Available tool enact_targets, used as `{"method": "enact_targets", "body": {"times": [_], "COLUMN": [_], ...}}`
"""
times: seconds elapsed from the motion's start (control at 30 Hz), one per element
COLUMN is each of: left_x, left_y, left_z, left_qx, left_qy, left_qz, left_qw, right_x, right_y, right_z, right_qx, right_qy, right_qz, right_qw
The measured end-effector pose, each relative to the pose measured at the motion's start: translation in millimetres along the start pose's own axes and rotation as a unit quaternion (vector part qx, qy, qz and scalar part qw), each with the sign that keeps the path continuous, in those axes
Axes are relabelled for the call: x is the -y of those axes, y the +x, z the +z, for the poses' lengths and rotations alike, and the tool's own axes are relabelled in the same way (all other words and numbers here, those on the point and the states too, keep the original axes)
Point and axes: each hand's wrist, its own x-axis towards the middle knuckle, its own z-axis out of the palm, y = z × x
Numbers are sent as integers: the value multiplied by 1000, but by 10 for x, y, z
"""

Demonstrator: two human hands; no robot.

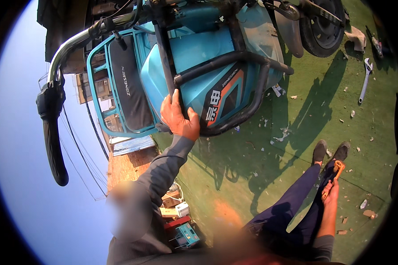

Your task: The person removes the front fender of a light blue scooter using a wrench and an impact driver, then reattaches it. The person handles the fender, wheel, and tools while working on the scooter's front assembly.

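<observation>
A teal electric bike with a black tube guard fills the upper middle. My left hand is closed on a black frame bar beside the teal side panel, thumb against the panel. Low at the right, my right hand grips an orange hand tool, held out over my legs; its exact kind is hard to tell. The chrome handlebar with its black grip reaches out to the upper left, and a padded seat back sits behind it.
The bike's wheel is at the upper right. A silver adjustable wrench and a pale cloth lie on the littered green ground. A teal toolbox and boxes stand at the lower middle. Wires and buildings show at left.
</observation>
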Motion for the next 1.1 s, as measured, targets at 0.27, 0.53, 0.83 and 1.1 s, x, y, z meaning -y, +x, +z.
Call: {"method": "enact_targets", "body": {"times": [0.27,0.53,0.83,1.1], "left_x": [4,14,-8,-36], "left_y": [-28,-19,-13,22], "left_z": [14,-10,-26,-42], "left_qx": [9,38,51,48], "left_qy": [7,25,32,25], "left_qz": [7,2,2,8], "left_qw": [1000,999,998,999], "right_x": [-14,22,-49,-18], "right_y": [42,202,101,64], "right_z": [-77,-114,-96,-47], "right_qx": [11,13,-7,-26], "right_qy": [7,42,-13,-24], "right_qz": [-26,38,20,29], "right_qw": [1000,998,1000,999]}}
